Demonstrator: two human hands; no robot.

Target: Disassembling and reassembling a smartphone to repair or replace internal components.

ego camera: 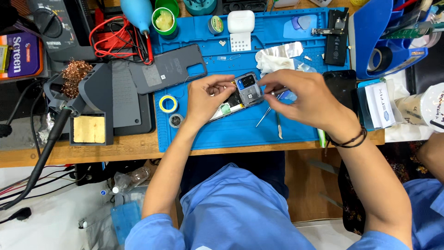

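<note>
An opened smartphone (240, 95) with its back removed lies on the blue work mat (231, 134), its camera block facing up. My left hand (208, 97) grips the phone's left side, fingers curled over its edge. My right hand (300, 95) pinches the phone's upper right corner at the camera block and holds a thin metal tool there. The detached grey back cover (169, 68) lies on the mat to the upper left. Tweezers (264, 116) and a slim pry tool (279, 127) rest on the mat just below my right hand.
A soldering station with sponge (90, 128) and brass wool (75, 74) stands left. Yellow tape roll (168, 103), white case (241, 21), phone battery (336, 44), dark phone screen (341, 85), blue bin (388, 41) and white cloth (277, 58) surround the mat. Another person's arm (432, 157) is at right.
</note>
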